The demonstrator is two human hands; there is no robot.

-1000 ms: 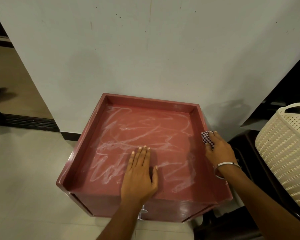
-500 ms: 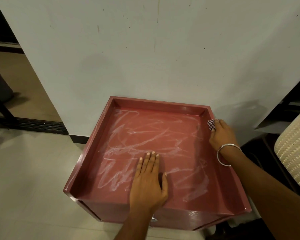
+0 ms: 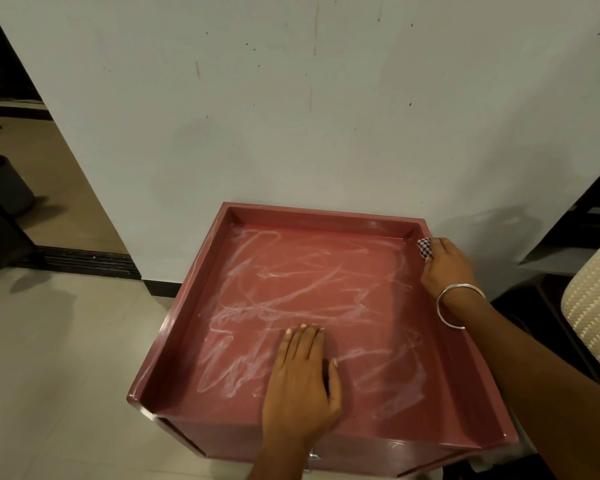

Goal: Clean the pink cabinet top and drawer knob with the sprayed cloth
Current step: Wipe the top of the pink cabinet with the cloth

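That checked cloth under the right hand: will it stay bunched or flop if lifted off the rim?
Probably floppy: the checked cloth sits crumpled under the right hand. Likely light, since most of it hides beneath curled fingers. Being sprayed, it may cling to the cabinet rim.

The right hand [image 3: 447, 266], gripping the small dark-and-white checked cloth [image 3: 426, 248], has travelled along the right raised rim of the pink wooden cabinet top [image 3: 454, 344], from mid-rim one second ago to the far right corner beside the wall. The cloth now touches that corner. The cream woven basket [image 3: 596, 313] now shows only partly at the frame's right edge.
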